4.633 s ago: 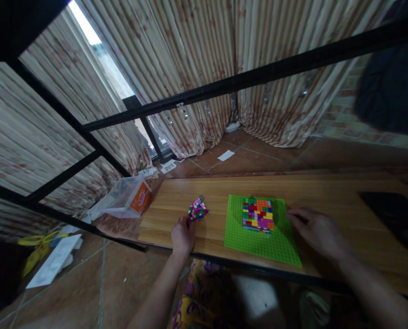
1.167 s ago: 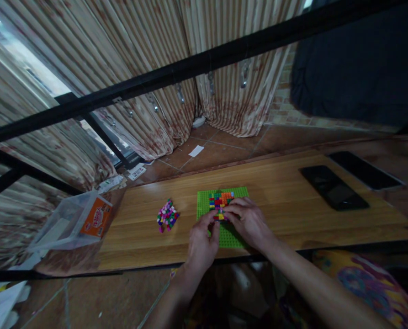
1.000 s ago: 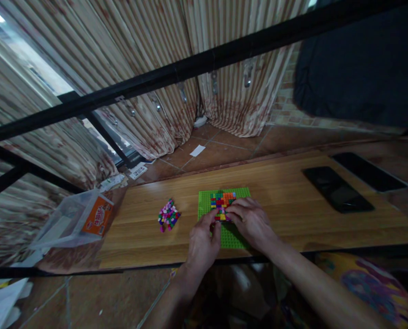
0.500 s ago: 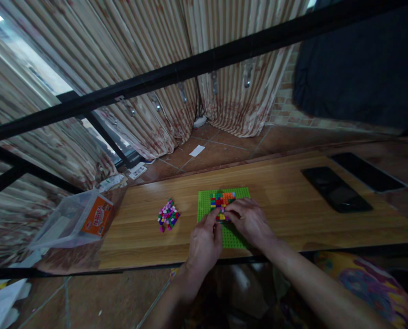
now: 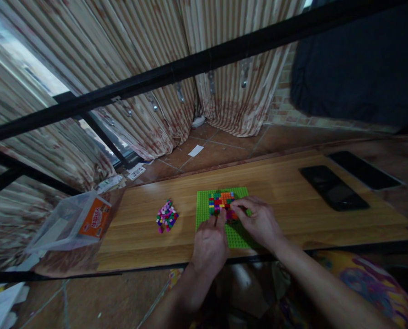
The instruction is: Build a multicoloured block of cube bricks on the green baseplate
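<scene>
A green studded baseplate [image 5: 204,201] lies on the wooden tabletop, with a patch of small coloured bricks [image 5: 217,201] pressed onto it in red, orange, blue, green and yellow. My left hand [image 5: 210,242] rests over the plate's near left part, its index finger stretched onto the lower bricks and the other fingers curled. At the patch's right edge, my right hand [image 5: 258,221] has thumb and index finger pinched together; whatever they hold is too small to make out. Left of the plate is a loose pile of small bricks [image 5: 167,215], mostly pink, purple, green and white.
Two dark phone-like slabs, a nearer one [image 5: 334,187] and a farther one [image 5: 364,169], lie on the table's right side. A clear plastic bin [image 5: 60,224] with an orange label stands off the left end. A black metal bar [image 5: 176,71] crosses before the curtains.
My right hand has shifted slightly right, away from my left. My left hand has moved a little right, its index finger now extended on the bricks, exposing more of the patch's right side.
</scene>
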The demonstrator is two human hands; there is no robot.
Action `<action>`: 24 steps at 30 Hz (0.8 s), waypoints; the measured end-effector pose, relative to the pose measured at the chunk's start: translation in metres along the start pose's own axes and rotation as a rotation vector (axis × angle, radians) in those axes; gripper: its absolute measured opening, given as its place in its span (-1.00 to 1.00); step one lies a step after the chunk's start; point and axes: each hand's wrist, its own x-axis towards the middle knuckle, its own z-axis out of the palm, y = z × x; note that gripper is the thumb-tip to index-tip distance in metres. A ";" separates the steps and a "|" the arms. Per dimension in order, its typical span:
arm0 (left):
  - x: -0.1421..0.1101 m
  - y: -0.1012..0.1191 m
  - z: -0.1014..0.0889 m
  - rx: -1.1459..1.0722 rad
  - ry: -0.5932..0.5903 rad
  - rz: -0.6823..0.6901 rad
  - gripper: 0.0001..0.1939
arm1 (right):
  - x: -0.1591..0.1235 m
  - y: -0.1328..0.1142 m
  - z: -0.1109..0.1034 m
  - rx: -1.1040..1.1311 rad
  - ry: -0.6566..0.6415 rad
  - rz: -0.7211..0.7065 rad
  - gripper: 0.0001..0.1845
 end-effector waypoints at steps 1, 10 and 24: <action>0.000 0.000 0.000 0.017 -0.002 0.005 -0.39 | 0.000 0.000 0.000 0.002 -0.001 0.000 -0.77; 0.000 0.004 0.000 0.097 -0.016 0.004 -0.38 | -0.002 0.001 -0.001 0.002 -0.007 -0.022 -0.76; -0.005 0.002 -0.012 -0.443 0.102 -0.200 -0.44 | -0.009 0.002 -0.007 0.177 -0.079 0.006 -0.79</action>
